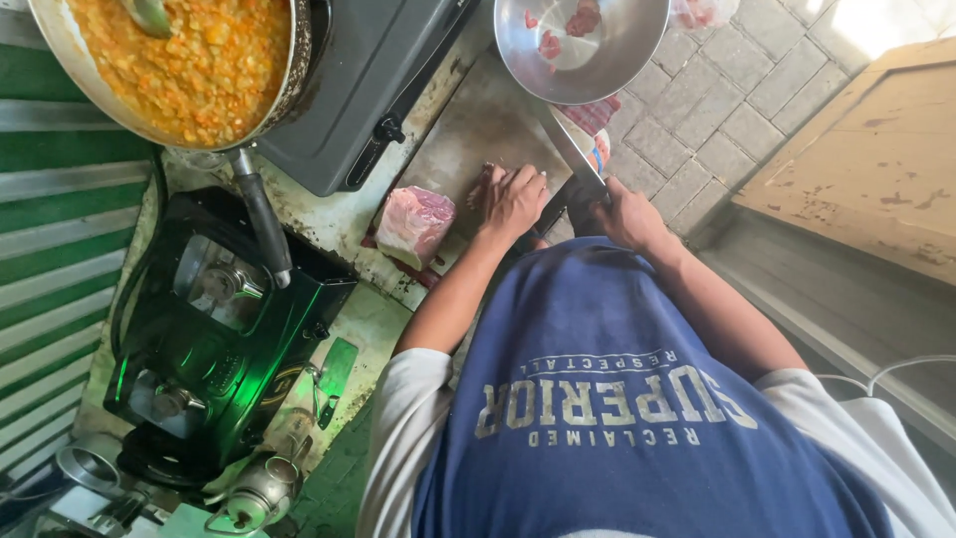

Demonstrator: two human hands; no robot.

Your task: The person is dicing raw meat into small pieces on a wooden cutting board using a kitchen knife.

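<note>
Your left hand (pixel 513 199) presses flat, fingers spread, on a meat strip (pixel 485 187), your right hand (pixel 625 214) grips the knife (pixel 573 149) just beside it, the big meat chunk (pixel 413 224) left of both.

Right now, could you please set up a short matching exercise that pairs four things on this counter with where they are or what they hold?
Things:
1. Pan
2. Steel bowl
3. Meat block
4. Knife

Places or states:
A. in the right hand
B. beside the left hand on the board
C. full of orange stew
D. holding a few meat pieces

Pairs: 1-C, 2-D, 3-B, 4-A
</note>
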